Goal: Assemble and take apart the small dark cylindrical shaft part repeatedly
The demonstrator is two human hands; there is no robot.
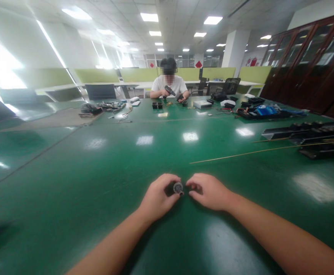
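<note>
Metal part (177,187) sits gripped between the left hand's (158,196) thumb and fingers, over the green table (98,214). Just beside it, the right hand (209,193) curls loosely, fingertips slightly parted, apparently holding nothing. This looks like a handling step; bringing the right hand in calls for a small, careful pinch. Beyond lies a thin rod (241,154).

Open green tabletop (98,183) left of left hand (159,196); thin rod (227,157), black rails (281,132) block way forward-right
</note>
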